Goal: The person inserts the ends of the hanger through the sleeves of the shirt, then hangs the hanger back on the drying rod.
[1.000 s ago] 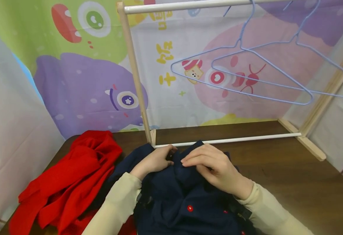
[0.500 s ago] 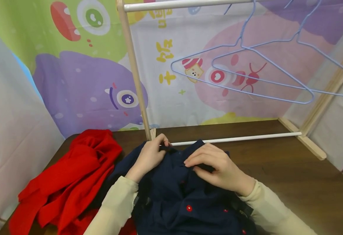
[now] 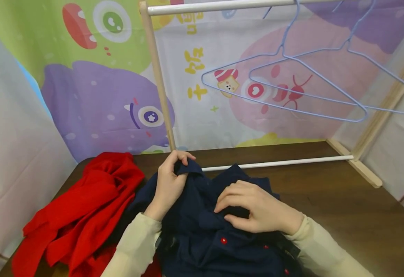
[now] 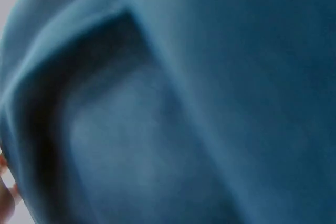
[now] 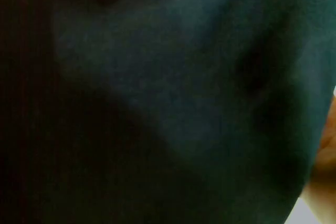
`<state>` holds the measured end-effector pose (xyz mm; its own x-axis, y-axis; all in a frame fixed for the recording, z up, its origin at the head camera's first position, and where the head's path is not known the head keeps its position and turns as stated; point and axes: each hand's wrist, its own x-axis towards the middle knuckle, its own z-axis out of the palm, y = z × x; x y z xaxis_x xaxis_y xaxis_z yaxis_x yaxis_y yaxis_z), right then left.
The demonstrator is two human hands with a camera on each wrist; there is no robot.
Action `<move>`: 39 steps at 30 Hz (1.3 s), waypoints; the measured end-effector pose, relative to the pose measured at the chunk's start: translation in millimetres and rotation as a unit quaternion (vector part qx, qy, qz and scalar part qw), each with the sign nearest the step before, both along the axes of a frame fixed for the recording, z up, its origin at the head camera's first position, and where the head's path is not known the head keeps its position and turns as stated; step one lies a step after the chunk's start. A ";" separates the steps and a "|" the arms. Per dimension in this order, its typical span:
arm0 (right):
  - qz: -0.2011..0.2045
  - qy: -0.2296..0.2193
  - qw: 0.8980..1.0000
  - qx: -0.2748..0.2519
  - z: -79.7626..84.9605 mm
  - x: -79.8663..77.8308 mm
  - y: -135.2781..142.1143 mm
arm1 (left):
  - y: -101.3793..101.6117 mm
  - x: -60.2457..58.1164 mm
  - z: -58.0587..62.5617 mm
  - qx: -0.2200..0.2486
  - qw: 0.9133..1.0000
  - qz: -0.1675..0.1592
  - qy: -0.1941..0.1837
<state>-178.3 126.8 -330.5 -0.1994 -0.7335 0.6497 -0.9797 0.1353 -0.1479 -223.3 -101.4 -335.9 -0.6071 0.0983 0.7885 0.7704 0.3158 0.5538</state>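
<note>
1. Working on a dark navy woven-cloth garment (image 3: 202,231) with small round red buttons (image 3: 224,240). Bunched up on the near part of the dark brown wood-grain desk (image 3: 326,207), left of centre; top end toward the far edge, lower end cut off by the frame.
2. Left hand (image 3: 169,182): gripping a raised flap at the top of the garment, thumb against curled fingers. Maybe a collar; can't confirm.
3. Right hand (image 3: 257,207): fingers bent, low over the upper front, tips at a fold. Can't tell if pinching cloth or only touching. No help from the wrist views: mostly blurred cloth.
4. Handling (judgement): probably light, soft and limp, not slippery, not fragile. Likely to sag and crease between grip points.
5. Take hold by the top edge, one pinch near each shoulder end; don't pull on the buttons.
6. Nearby: rumpled bright red cloth (image 3: 84,207) along the desk's left edge, right up against the garment. Toward the far edge, a wood-post rack (image 3: 159,77) with light-blue triangular wire hangers (image 3: 283,48).
</note>
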 end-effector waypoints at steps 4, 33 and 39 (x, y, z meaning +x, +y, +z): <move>-0.029 -0.007 1.000 -0.009 0.4 -1.9 1.9 | -0.7 9.0 10.0 0.025 0.999 -0.021 0.037; -0.089 -0.343 0.906 0.233 -8.8 -2.7 13.1 | 6.9 63.7 55.1 -0.033 0.963 -0.069 0.260; -0.098 -0.379 0.883 0.258 -8.7 -0.6 9.9 | 1.6 67.5 63.4 0.007 0.953 -0.078 0.292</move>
<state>-178.9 136.8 -339.2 -0.5894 -0.7964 -0.1359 -0.5767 0.5325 -0.6196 -155.9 -99.8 -272.5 -0.0433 0.1380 0.9895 0.9856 0.1681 0.0197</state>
